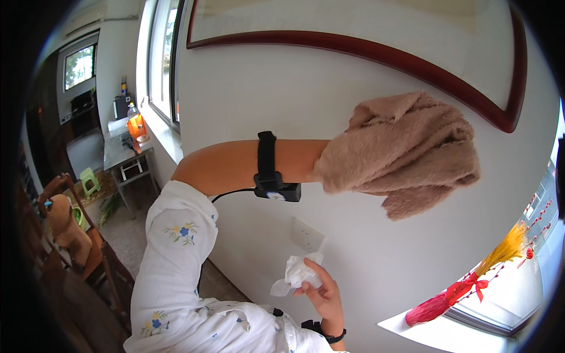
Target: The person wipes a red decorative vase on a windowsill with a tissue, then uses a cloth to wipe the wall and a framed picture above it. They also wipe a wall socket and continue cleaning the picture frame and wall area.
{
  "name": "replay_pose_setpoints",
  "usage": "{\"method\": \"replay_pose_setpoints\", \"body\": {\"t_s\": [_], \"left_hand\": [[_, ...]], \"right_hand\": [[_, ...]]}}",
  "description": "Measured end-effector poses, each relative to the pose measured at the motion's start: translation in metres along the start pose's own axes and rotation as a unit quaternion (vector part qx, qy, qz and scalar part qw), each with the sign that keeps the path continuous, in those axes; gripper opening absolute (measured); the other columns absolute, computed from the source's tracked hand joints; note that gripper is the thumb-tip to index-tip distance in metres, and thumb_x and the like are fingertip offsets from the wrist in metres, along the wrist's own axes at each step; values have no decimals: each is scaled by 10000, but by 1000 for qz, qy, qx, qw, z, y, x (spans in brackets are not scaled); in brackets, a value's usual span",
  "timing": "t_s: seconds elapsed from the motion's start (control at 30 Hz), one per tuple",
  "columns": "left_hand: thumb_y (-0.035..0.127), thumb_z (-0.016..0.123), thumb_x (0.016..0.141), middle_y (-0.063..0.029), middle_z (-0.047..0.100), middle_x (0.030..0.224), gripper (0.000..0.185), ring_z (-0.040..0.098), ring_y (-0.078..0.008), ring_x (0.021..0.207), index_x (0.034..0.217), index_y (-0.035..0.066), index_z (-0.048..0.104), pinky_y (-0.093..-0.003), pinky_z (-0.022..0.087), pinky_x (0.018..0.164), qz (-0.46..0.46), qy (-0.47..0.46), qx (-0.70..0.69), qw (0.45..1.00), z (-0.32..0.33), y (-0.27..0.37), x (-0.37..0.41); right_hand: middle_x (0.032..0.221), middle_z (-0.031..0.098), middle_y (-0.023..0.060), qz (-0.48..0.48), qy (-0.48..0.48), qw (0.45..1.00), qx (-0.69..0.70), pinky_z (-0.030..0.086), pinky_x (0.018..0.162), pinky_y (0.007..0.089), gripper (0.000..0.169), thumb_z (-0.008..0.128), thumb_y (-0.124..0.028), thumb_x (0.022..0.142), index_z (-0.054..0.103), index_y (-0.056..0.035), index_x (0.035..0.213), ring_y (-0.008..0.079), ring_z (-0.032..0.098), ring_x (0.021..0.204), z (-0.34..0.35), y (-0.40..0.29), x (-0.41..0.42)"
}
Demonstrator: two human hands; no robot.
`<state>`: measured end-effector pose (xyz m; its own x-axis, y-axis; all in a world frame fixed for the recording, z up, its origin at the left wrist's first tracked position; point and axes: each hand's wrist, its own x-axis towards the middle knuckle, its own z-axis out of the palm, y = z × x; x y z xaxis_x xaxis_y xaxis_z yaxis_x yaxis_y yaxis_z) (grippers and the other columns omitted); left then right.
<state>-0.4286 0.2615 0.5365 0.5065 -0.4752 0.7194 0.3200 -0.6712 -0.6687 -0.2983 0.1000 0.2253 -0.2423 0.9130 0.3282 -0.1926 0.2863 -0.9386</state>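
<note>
My left forearm reaches across to the right in front of the white wall (pixel 247 97). A brown plush cloth (pixel 406 154) hangs bunched over my left hand and hides nearly all of it; the cloth is just below the dark red picture frame (pixel 353 48). Whether it touches the wall is unclear. Lower down, my right hand (pixel 324 293) pinches a crumpled white tissue (pixel 300 273) between thumb and fingers. Just above the tissue, a white wall socket (pixel 306 234) is set in the wall. A black strap (pixel 266 154) with a small black device (pixel 278 193) circles my left forearm.
At lower right, a red-wrapped bundle of dried yellow stalks (pixel 463 287) lies on a white sill (pixel 410 331) by a window. On the left are an open window (pixel 163 57), a metal table (pixel 126 152) with an orange bag (pixel 137 127), a green stool (pixel 89 182) and wooden chairs (pixel 110 264).
</note>
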Motion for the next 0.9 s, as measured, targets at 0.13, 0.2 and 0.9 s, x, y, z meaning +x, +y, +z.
{"method": "replay_pose_setpoints", "body": {"t_s": [0.13, 0.2, 0.9], "left_hand": [[264, 549, 1017, -168, 553, 1307, 432, 546, -223, 1185, 1392, 69, 462, -378, 418, 1009, -49, -41, 58, 996, -41, -9, -16], [266, 537, 1023, -168, 569, 1282, 399, 555, -222, 1165, 1365, 65, 491, -367, 427, 989, -87, -49, 80, 992, -57, -23, -28], [218, 458, 1042, -159, 634, 1277, 328, 605, -288, 1169, 1300, 77, 603, -403, 472, 1021, -212, -24, -29, 977, -35, -148, 34]], "right_hand": [[1137, 680, 108, -1, -40, 999, 28, 557, 779, 292, 471, 630, -38, 974, 526, -45, 1433, 159, 699, 812, 6, 0, 0], [1144, 677, 107, -4, -52, 998, 34, 559, 781, 293, 472, 631, -41, 974, 525, -45, 1434, 156, 697, 811, 9, 2, 3], [1150, 676, 93, -3, -25, 1000, -3, 565, 790, 286, 489, 602, -10, 967, 525, -74, 1446, 129, 686, 804, 3, -2, 0]]}}
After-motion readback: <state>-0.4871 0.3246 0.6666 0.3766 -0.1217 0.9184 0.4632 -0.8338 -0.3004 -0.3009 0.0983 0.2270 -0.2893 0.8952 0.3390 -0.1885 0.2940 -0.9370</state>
